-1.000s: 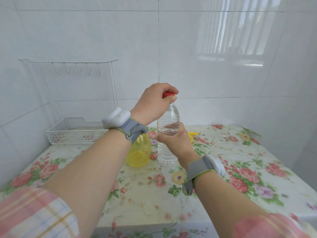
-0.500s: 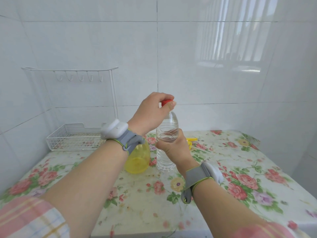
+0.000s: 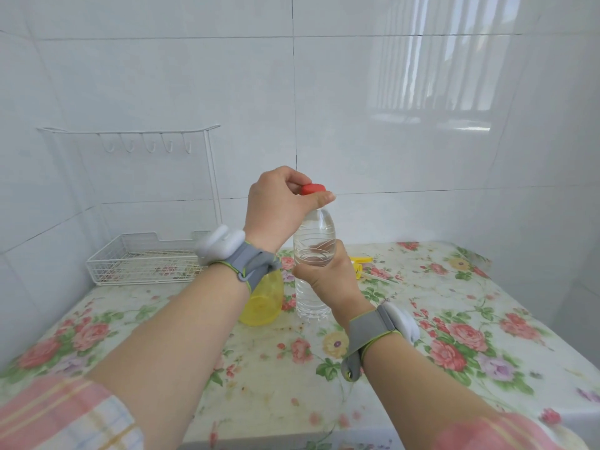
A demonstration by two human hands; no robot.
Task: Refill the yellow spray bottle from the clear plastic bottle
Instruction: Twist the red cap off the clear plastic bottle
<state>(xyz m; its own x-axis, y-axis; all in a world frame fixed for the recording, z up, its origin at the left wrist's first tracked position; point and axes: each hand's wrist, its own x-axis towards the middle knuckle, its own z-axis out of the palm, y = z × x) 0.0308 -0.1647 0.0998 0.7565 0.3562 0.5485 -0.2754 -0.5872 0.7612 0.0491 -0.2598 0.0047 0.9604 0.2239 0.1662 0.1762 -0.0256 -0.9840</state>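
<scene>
The right hand (image 3: 328, 277) wraps the upright clear plastic bottle (image 3: 312, 287) on the floral surface (image 3: 454, 319), the left hand (image 3: 279, 206) pinches its red cap (image 3: 312, 188), and the yellow spray bottle (image 3: 263, 300) stands just beside.

Both forearms reach forward, left hand (image 3: 279, 203) raised with fingers pinched, right hand (image 3: 328, 274) lower, curled closed.

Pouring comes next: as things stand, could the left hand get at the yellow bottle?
Probably not yet. The left hand is pinching the red cap, and its own wrist covers the yellow bottle; nothing else blocks it.
</scene>
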